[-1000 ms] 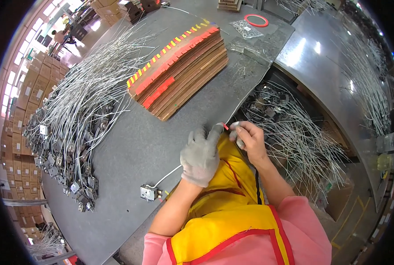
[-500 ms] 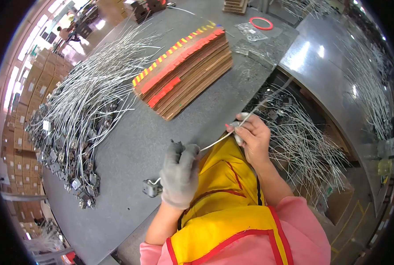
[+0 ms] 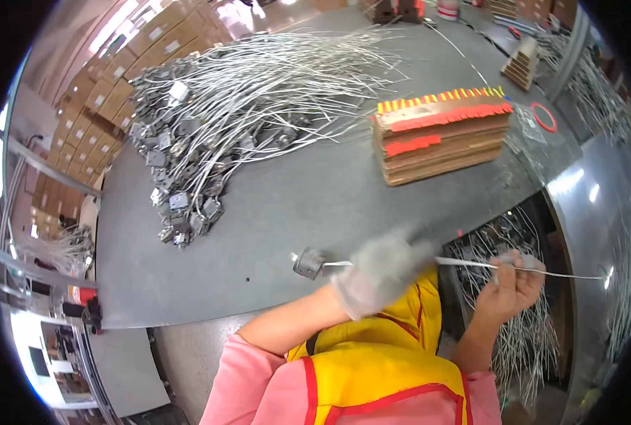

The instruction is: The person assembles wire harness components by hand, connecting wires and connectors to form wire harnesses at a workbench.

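Note:
A white cable [image 3: 464,262] runs sideways in front of me, with a small dark grey metal box [image 3: 308,263] at its left end. My left hand [image 3: 389,269], in a grey glove, is closed around the cable just right of the box; motion smears its fingers. Farther right, my right hand [image 3: 512,287] pinches the same cable between thumb and fingers, which wear pale fingertip covers. The cable's thin free end sticks out past it to the right. Above the hands, a brown stack of boards [image 3: 443,145] with red and yellow-striped tape stands on the grey table [image 3: 273,212].
A heap of similar boxes with white cables [image 3: 209,142] covers the table's far left. More cabled pieces [image 3: 531,333] fill a bin below my right hand. A red ring [image 3: 544,117] lies beyond the boards, and a metal surface [image 3: 577,184] borders the right.
My view has turned, so the table's contents appear shifted to the right. My hands have moved farther apart along the cable, and the left is now blurred.

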